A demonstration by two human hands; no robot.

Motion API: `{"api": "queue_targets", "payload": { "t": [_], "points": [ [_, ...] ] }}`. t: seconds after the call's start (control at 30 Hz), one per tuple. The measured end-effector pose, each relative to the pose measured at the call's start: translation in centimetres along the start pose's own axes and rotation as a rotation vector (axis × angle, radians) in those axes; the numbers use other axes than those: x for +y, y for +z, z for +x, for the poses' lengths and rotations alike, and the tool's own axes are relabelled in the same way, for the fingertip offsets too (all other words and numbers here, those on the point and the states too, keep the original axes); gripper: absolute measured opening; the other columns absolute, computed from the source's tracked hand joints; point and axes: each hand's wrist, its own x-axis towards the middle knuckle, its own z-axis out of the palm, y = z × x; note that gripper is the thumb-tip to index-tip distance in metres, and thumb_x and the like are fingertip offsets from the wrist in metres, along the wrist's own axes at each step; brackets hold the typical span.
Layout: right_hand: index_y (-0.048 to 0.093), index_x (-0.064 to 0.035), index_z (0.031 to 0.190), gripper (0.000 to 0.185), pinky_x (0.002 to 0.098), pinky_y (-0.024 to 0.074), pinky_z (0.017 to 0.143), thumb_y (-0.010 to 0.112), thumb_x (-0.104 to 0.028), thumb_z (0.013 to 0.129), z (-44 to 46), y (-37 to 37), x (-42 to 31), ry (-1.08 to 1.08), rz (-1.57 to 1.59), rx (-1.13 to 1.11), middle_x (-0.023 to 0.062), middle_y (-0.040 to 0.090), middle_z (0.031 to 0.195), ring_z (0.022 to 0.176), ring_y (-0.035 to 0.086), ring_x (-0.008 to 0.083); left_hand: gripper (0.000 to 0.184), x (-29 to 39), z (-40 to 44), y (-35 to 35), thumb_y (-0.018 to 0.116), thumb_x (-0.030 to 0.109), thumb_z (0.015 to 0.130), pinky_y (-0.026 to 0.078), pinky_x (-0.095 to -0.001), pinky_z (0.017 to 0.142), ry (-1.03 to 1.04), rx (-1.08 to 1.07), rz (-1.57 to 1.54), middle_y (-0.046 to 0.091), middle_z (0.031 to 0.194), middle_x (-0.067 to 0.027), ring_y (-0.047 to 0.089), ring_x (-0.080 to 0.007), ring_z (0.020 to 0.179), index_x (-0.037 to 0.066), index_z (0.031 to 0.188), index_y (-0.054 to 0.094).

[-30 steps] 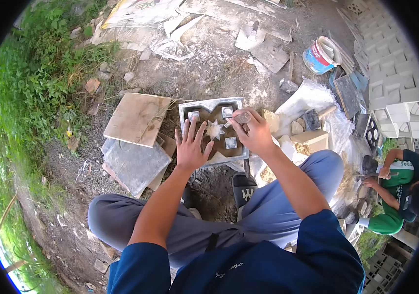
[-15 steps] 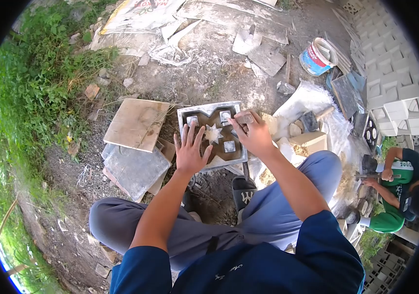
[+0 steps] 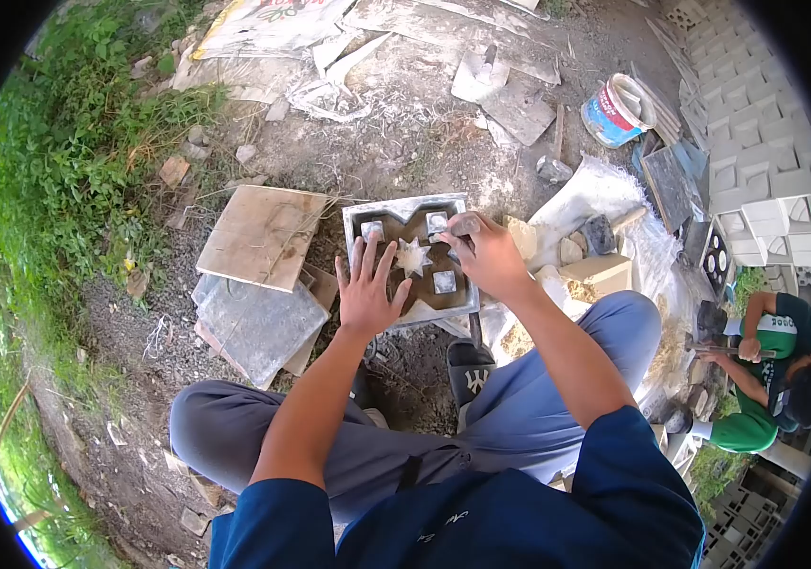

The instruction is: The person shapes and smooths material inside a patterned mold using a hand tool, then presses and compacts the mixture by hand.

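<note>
The left hand [image 3: 367, 296], fingers spread apart in an open grip, still lies across the left side of the mould [image 3: 394, 205], which sits on the ground beside the stacked boards [image 3: 263, 237]. Inside the mould, a pale star [image 3: 413, 257] fills the middle, with square blocks [image 3: 444, 282] around it. By its upper right corner, the right hand [image 3: 491, 258] bends down, its grip closed on a small grey piece [image 3: 465, 224]. Farther right, the bucket [image 3: 617, 111] holds something pale; a co-worker's hands [image 3: 749, 349] have shifted slightly.
</note>
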Motion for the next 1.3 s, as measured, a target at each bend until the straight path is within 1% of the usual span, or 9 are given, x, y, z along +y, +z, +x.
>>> {"api": "queue_targets", "payload": {
  "t": [0.37,0.57,0.6,0.7,0.83,0.97,1.1,1.23,1.3],
  "points": [
    [0.060,-0.0082,0.115,0.027,0.0434,0.0606,0.067,0.076,-0.007,0.093,-0.6,0.3,-2.1,-0.176,0.136,0.148,0.0126,0.067,0.103,0.085,0.073,0.0365,0.064,-0.1,0.2,0.1,0.059,0.048,0.101,0.012,-0.0719,0.124,-0.010,-0.018,-0.022,0.019,0.176,-0.0101,0.017,-0.0374,0.162,0.036,0.162,0.041],
    [0.059,-0.0056,0.113,0.026,0.0409,0.0610,0.070,0.075,-0.002,0.092,0.0,0.6,-1.7,-0.025,0.159,0.036,0.0134,0.069,0.108,0.087,0.074,0.0366,0.064,0.1,0.8,-0.4,0.058,0.046,0.102,0.013,-0.0720,0.124,-0.037,-0.068,-0.038,0.019,0.176,-0.0105,0.016,-0.0371,0.162,0.032,0.162,0.041],
    [0.059,-0.0069,0.114,0.027,0.0410,0.0606,0.070,0.074,-0.001,0.093,0.2,0.7,-2.0,-0.174,0.201,0.137,0.0143,0.068,0.108,0.087,0.074,0.0360,0.064,0.0,0.7,-0.3,0.057,0.045,0.102,0.013,-0.0719,0.124,-0.038,-0.067,-0.046,0.019,0.176,-0.0107,0.017,-0.0373,0.162,0.030,0.162,0.041],
    [0.059,-0.0062,0.114,0.026,0.0394,0.0607,0.071,0.074,0.000,0.093,0.4,1.6,-1.5,-0.145,0.256,0.107,0.0139,0.070,0.104,0.087,0.075,0.0350,0.067,-0.2,0.4,0.0,0.057,0.045,0.102,0.013,-0.0721,0.124,-0.039,-0.063,-0.065,0.020,0.176,-0.0106,0.018,-0.0370,0.161,0.025,0.163,0.041],
    [0.059,-0.0027,0.115,0.027,0.0373,0.0604,0.072,0.071,0.006,0.092,0.8,-0.2,-1.8,0.079,0.200,-0.022,0.0116,0.069,0.108,0.091,0.075,0.0299,0.068,-0.2,1.0,-0.3,0.062,0.042,0.100,0.013,-0.0703,0.124,-0.057,-0.098,-0.045,0.024,0.174,-0.0124,0.019,-0.0387,0.161,0.022,0.162,0.043],
    [0.062,-0.0042,0.116,0.027,0.0352,0.0600,0.075,0.070,0.007,0.093,0.5,1.6,-0.8,-0.173,0.291,0.093,0.0135,0.072,0.108,0.090,0.076,0.0304,0.068,-0.1,0.5,-0.3,0.063,0.040,0.099,0.016,-0.0723,0.122,-0.062,-0.092,-0.061,0.025,0.174,-0.0125,0.020,-0.0393,0.161,0.023,0.162,0.043],
    [0.061,-0.0008,0.115,0.029,0.0354,0.0600,0.079,0.073,0.009,0.090,1.0,0.6,-0.7,0.028,0.270,-0.042,0.0147,0.072,0.110,0.097,0.075,0.0304,0.067,-0.2,1.0,0.1,0.061,0.042,0.099,0.018,-0.0765,0.120,-0.067,-0.084,-0.057,0.025,0.174,-0.0098,0.022,-0.0367,0.161,0.025,0.162,0.043],
    [0.060,-0.0007,0.120,0.033,0.0353,0.0601,0.082,0.073,0.007,0.091,0.5,1.5,0.1,-0.189,0.431,-0.004,0.0149,0.072,0.112,0.102,0.075,0.0298,0.067,-0.3,0.5,0.0,0.060,0.043,0.099,0.018,-0.0772,0.119,-0.078,-0.095,-0.072,0.025,0.174,-0.0100,0.023,-0.0369,0.160,0.024,0.162,0.043],
    [0.059,0.0001,0.120,0.038,0.0359,0.0606,0.084,0.074,0.011,0.087,0.3,1.6,0.2,-0.067,0.331,-0.063,0.0160,0.072,0.113,0.102,0.075,0.0311,0.068,-0.3,0.8,0.2,0.060,0.043,0.099,0.019,-0.0774,0.118,-0.083,-0.094,-0.062,0.026,0.174,-0.0102,0.023,-0.0370,0.160,0.024,0.162,0.044]
  ]
}}
